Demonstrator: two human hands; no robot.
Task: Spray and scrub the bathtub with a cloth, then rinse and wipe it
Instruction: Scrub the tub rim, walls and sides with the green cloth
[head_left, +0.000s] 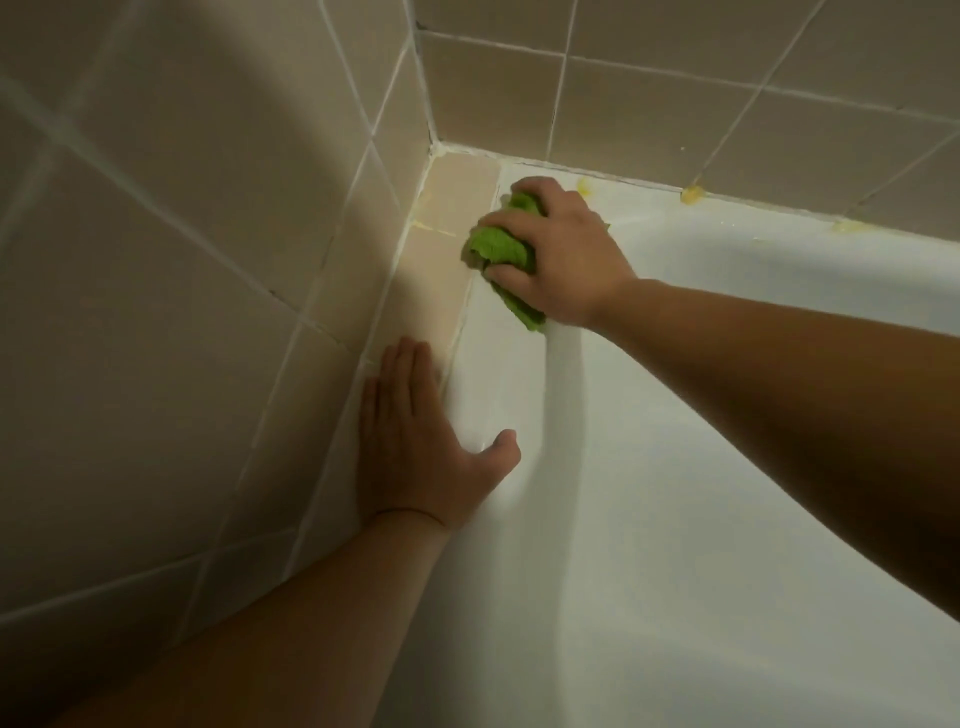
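Bathtub: white, set into tiled corner | cloth: green, bunched on tub rim at the corner | right hand: arm outstretched, fingers curled over cloth, gripping and pressing it down | left hand: flat, fingers straight, thumb splayed, resting on rim beside tiled wall, holding nothing

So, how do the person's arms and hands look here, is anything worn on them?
Both arms are bare as far as the picture shows: no sleeves, no gloves. The left hand has a thin dark band around its wrist, maybe a hair tie or a string; I cannot tell which. The right hand shows no ring, watch or bracelet. No rings are visible on the left hand's fingers either.
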